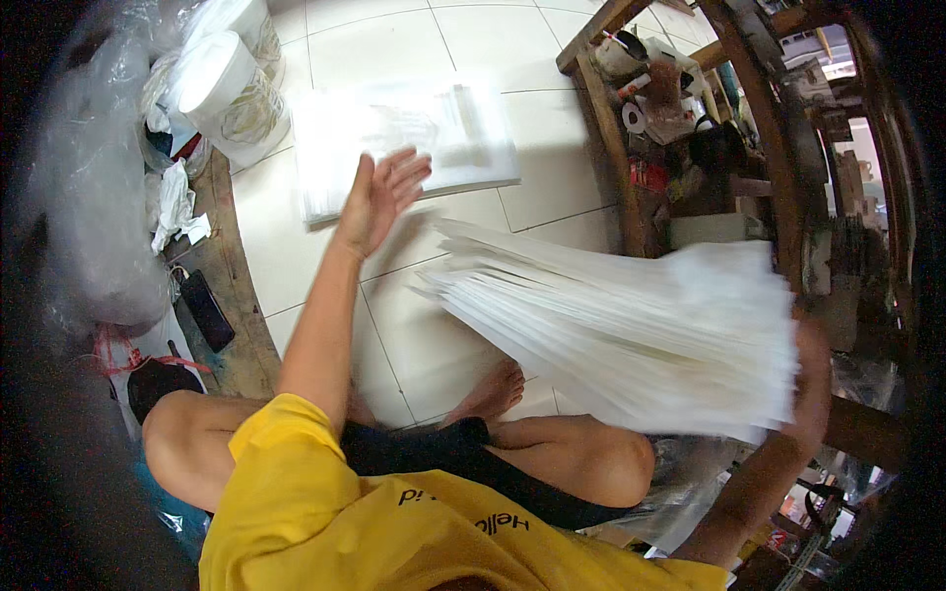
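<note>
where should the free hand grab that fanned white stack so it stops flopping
Judging by its pose, grip the loose fanned end of the white sheet stack, coming from the left. The right hand clamps the far right end, so the sheets splay and droop leftward. The left hand is open above the floor pile, nearest that end.

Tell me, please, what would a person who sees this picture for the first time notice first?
First comes the thick fanned stack of white sheets, gripped at its right end by the right hand and spread over the tiled floor. Next is the left hand, open and raised in mid-picture, just in front of a flat pile of clear plastic bags on the floor. White buckets stand at the upper left.
</note>
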`<state>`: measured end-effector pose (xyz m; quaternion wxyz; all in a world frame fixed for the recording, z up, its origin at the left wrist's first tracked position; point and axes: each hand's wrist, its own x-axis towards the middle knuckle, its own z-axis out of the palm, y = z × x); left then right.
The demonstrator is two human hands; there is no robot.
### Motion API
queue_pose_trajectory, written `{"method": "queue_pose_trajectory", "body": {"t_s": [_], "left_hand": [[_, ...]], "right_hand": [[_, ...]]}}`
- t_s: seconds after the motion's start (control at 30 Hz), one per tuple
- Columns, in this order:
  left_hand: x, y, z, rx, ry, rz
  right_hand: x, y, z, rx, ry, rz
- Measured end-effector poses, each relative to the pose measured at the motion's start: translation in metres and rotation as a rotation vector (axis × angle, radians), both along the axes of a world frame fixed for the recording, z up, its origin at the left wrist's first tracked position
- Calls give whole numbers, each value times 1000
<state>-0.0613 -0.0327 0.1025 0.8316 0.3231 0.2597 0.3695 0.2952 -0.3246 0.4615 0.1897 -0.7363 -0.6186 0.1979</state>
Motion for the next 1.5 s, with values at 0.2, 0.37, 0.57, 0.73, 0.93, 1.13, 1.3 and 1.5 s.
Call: {"method": "queue_pose_trajectory", "body": {"t_s": [0.2,0.37,0.57,0.73,0.93,1.13,1.3,1.5], "left_hand": [[26,-104,-44,-182,-154,-18],[10,-112,-29,-268,-802,-304],[8,-123,-20,-296,304,-292],[-3,-115,-22,-114,749,-402],[-2,-143,-50,482,1097,-342],[-3,-148,-63,-283,840,-253],[11,-160,-40,-8,956,-182],[0,-154,29,623,1381,-116]], "right_hand": [[2,2,-10,78,123,-604],[11,22,-88,-129,341,-851],[36,0,-248,-389,793,-800],[53,-13,-360,-579,999,-747],[43,30,-393,-641,937,-604],[45,26,-417,-519,890,-528],[24,8,-394,-355,713,-596],[-19,-32,-316,-13,416,-921]]}}
